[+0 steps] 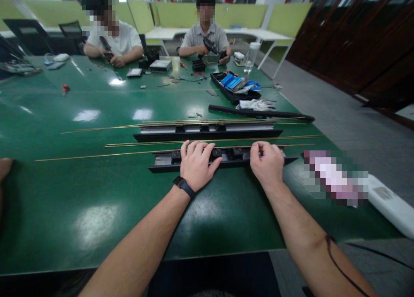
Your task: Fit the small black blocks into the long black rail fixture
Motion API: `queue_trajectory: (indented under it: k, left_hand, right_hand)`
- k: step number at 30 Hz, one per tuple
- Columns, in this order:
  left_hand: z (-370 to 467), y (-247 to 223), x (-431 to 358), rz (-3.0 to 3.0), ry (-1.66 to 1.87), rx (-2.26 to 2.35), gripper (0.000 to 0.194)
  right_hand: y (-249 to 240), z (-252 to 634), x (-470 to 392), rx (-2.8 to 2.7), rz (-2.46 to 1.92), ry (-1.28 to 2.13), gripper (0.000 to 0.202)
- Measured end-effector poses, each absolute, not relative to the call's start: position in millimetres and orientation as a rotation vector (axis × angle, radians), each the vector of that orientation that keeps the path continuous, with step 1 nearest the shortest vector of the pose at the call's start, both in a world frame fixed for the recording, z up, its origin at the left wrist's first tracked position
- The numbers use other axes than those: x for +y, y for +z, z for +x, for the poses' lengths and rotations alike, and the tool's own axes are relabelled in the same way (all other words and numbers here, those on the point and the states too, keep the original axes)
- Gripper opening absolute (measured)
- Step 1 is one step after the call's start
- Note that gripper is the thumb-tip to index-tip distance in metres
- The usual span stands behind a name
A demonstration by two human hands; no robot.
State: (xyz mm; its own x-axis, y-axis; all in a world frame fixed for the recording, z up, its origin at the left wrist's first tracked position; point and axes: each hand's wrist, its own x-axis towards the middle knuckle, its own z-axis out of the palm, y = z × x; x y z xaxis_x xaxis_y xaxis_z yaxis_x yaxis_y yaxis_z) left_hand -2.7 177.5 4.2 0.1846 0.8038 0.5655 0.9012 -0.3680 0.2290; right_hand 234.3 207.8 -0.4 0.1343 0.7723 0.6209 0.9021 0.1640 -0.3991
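Close in front of me, a long black channel [223,162] lies on the table with small black blocks [236,153] set along it. My left hand [198,161] rests over its left half, palm down and fingers spread, touching the channel and the blocks. At the right end, my right hand [267,161] is closed, thumb and forefinger pinched where a thin brass-coloured rod [97,156] passes. This rod runs along the channel's far edge and sticks out well past both ends. Part of it is hidden under my hands.
Behind lie a second black channel [207,134], more thin rods [136,144] and a black tube [258,112]. A black tray [226,90] holds blue packets, with white gloves [255,104] beside it. Two people sit across the green table [97,180]. A white device [388,202] is at right.
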Motion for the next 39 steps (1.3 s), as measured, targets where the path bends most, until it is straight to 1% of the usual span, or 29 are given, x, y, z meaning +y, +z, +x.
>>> queue_trajectory:
  k: [5, 13, 22, 30, 39]
  left_hand:
    - [-2.9, 4.2, 177.9, -2.299, -0.937, -1.660, 0.045]
    - [-3.0, 4.4, 177.2, -2.298, -0.935, -1.664, 0.046]
    - [-3.0, 4.8, 177.3, -2.298, -0.927, -1.663, 0.046]
    - [-2.9, 4.0, 177.2, -2.296, -0.939, -1.658, 0.045]
    - [-2.9, 3.8, 177.2, -2.295, -0.933, -1.661, 0.045]
  right_hand:
    - [-0.1, 230.9, 206.1, -1.696, -1.577, -0.192, 0.029]
    - [-1.9, 238.2, 210.6, -1.598, -1.681, -0.233, 0.031]
    - [-0.5, 230.0, 206.4, -1.690, -1.588, -0.196, 0.029]
    - [-3.3, 236.7, 210.1, -1.621, -1.674, -0.237, 0.030]
    - [-2.0, 230.1, 205.9, -1.709, -1.578, -0.194, 0.029]
